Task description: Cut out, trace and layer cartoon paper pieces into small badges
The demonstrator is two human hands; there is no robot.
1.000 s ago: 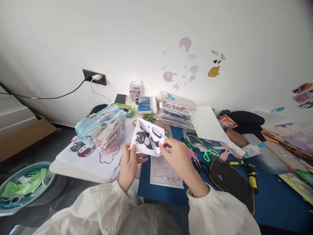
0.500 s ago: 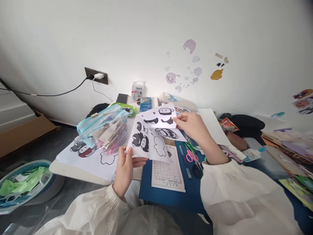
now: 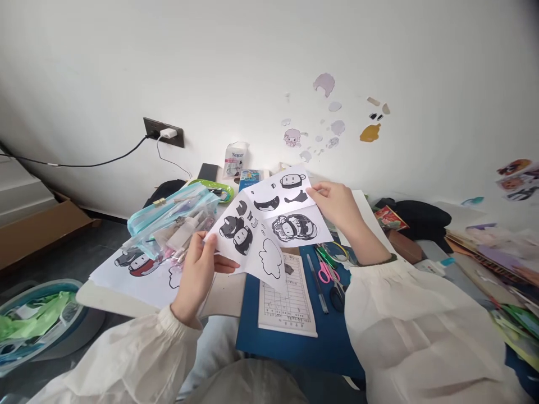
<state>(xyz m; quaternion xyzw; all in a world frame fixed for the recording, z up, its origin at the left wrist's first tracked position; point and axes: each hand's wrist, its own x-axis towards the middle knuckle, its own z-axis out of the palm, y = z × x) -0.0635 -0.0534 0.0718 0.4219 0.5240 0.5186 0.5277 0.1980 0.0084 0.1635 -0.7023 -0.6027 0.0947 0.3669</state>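
A creased white sheet of paper [image 3: 275,210], printed with black and grey cartoon figures and a cloud outline, is held up over the table. My left hand [image 3: 202,261] pinches its left edge, thumb on top and fingers beneath. At the upper right edge, my right hand [image 3: 332,202] grips it between thumb and fingers. Below the sheet, partly covered by it, lies a form pad [image 3: 286,306] with ruled lines. Just right of the pad are a pen [image 3: 316,283], pink-handled scissors [image 3: 326,272] and black-handled scissors [image 3: 337,294].
A clear zip pouch [image 3: 179,219] full of pens rests at the left on a printed sheet with a coloured figure [image 3: 137,264]. A bin [image 3: 42,320] stands on the floor at left. Paper cut-outs [image 3: 324,84] are stuck on the wall. A socket [image 3: 164,132] carries plugged cables.
The paper has been spread wider and flatter, showing more of the round figure at its lower right. My left hand has moved left and slightly up, my right hand slightly right and up.
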